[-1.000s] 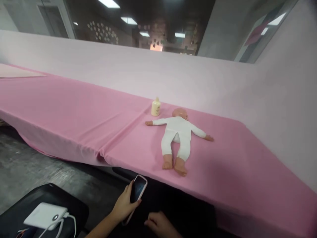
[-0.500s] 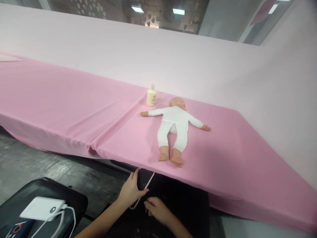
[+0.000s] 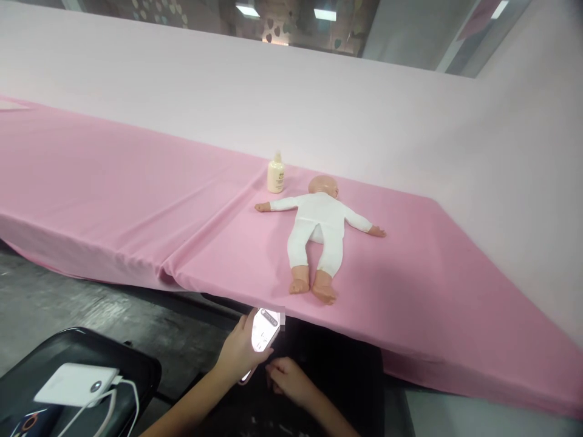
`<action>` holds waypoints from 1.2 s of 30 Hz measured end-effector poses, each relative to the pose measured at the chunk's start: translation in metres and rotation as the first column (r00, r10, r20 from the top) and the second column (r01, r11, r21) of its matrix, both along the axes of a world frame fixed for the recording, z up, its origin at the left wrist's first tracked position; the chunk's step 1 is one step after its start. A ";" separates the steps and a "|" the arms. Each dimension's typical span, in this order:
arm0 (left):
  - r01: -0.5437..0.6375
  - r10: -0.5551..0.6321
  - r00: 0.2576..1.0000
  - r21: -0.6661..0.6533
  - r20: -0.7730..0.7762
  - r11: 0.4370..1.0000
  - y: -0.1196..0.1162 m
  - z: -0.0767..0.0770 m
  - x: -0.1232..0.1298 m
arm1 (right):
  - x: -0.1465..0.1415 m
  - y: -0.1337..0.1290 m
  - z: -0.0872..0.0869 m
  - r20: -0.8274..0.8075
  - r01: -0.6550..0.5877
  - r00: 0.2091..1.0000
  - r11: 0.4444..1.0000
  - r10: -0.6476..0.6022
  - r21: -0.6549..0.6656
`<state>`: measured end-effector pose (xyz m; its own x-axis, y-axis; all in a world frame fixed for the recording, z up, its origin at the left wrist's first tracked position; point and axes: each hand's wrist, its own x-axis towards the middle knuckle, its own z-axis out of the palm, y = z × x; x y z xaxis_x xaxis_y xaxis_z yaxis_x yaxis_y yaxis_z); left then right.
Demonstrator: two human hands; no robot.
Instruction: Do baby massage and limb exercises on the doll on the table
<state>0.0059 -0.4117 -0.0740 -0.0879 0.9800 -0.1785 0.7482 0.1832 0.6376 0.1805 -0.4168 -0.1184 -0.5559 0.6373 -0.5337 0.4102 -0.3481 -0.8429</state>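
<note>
My left hand [image 3: 237, 353] grasped the lit phone [image 3: 264, 332] near the front edge of the table [image 3: 387, 303]. My right hand [image 3: 288, 379] was loosely clenched nearby.

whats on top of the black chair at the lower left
A white power bank, white cables and a dark item with an orange ring; the seat under them is hidden.

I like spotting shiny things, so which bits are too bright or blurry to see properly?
Head view: the pink-edged rectangular phone glares white, its writing unreadable; the cream plastic bottle's label is too fuzzy to read; glare streaks the grey floor.
</note>
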 end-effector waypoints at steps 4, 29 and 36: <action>-0.002 0.002 1.000 0.004 0.025 1.000 0.000 -0.002 0.002 | 0.000 0.001 0.010 0.071 0.002 0.997 1.000 -0.001 -0.022; -0.088 0.055 0.912 0.062 0.407 0.994 0.018 -0.036 0.001 | 0.002 -0.001 -0.002 -0.077 0.101 0.992 0.994 -0.103 -0.026; -0.265 0.258 0.629 -0.109 0.734 0.958 0.022 -0.041 -0.003 | 0.002 0.001 -0.007 -0.035 0.092 0.995 0.995 -0.093 -0.051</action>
